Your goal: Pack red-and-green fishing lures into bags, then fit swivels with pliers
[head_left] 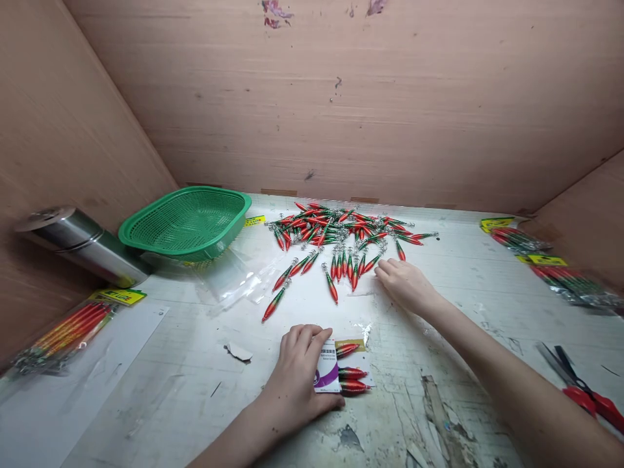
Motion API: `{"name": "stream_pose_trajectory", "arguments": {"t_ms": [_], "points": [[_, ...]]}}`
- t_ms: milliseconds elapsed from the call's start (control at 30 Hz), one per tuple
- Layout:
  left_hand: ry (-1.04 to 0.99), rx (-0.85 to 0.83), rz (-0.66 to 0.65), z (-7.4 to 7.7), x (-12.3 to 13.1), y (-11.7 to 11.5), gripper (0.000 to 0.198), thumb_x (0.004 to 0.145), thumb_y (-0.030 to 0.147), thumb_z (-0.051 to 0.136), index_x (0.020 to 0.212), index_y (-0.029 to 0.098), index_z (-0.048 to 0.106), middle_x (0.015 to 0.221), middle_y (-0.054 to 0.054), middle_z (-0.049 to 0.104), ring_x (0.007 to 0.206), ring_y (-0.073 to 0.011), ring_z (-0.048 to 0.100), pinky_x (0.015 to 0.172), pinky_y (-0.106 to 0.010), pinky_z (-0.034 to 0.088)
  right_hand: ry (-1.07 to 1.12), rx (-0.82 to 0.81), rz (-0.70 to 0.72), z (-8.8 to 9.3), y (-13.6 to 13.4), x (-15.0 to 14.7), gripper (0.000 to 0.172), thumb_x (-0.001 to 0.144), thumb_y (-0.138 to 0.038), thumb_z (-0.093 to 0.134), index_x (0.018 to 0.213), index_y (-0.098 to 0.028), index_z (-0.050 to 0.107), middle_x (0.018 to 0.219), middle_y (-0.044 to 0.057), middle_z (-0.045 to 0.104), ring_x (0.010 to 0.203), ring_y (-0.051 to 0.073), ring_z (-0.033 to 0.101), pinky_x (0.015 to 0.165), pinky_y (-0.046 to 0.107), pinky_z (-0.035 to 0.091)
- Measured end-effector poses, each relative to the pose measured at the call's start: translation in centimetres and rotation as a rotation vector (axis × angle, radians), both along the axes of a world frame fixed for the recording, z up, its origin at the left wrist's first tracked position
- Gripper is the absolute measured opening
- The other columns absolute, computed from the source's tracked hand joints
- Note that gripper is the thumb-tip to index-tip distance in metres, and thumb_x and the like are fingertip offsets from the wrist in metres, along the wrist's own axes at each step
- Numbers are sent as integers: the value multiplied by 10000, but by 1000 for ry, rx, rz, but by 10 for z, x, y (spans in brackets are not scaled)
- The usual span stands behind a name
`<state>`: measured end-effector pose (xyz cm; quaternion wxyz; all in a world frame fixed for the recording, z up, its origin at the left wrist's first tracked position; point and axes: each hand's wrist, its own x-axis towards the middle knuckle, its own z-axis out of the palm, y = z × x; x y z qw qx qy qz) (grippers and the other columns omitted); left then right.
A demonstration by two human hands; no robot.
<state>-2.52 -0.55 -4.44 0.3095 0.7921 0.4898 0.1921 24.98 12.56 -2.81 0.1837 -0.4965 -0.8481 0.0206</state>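
Observation:
My left hand lies over a small white and purple printed card box, thumb along its near edge and fingers over the far one. Red and green squid jigs stick out from its right side, over a pale card. My right hand is farther out, its fingers curled together beside a short row of squid jigs. Its fingertips are close to the row's rightmost jig; whether they grip anything is hidden. Several single jigs lie left of the row.
Behind the row spreads a heap of jigs. A green basket and steel flask stand at the left, near clear plastic bags. Bagged lures lie on the left and right. Red-handled scissors lie at the right.

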Motion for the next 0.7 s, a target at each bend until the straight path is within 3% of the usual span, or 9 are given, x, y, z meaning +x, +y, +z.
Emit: {"name": "stream_pose_trajectory", "arguments": {"t_ms": [100,200,267,367,433,700], "points": [[-27,11,-2,0,-1,-1,843,587,374,894,1325,260,504,1257,-131,563,1187,-380,490,956,-568,449,183,113,-97,15,-27,15,208,981,-262,490,856,-170,628,824,91,667,735,188,634,703,354,540],[-65,27,-3,-1,-1,-1,812,598,363,887,1308,256,507,1250,-128,568,1173,-367,502,958,-553,450,371,144,-154,28,-65,17,164,1005,-293,442,1003,-197,575,788,52,665,614,159,608,580,302,533],[-101,57,-9,-2,0,-1,790,617,351,876,1304,250,500,1255,-132,568,1170,-358,508,963,-538,451,489,30,-105,31,-90,9,168,1006,-326,458,984,-211,578,707,13,659,554,141,610,507,259,522],[-142,101,-32,-1,0,-1,772,635,366,867,1297,244,488,1254,-132,571,1161,-345,519,964,-513,458,723,-309,0,27,-116,-10,192,963,-381,555,923,-215,643,780,31,703,678,162,680,599,260,555],[-151,118,-36,-1,0,-1,768,635,384,868,1286,240,487,1242,-128,579,1150,-337,526,961,-499,465,786,-400,22,23,-123,-19,182,946,-380,587,908,-224,672,818,31,699,752,167,683,669,268,551],[-176,243,-45,-1,-3,-1,787,672,423,847,1311,221,433,1227,-133,583,1125,-323,539,952,-478,471,734,-330,76,32,-120,-17,105,945,-277,590,923,-256,691,818,15,667,766,159,625,671,264,491]]}}
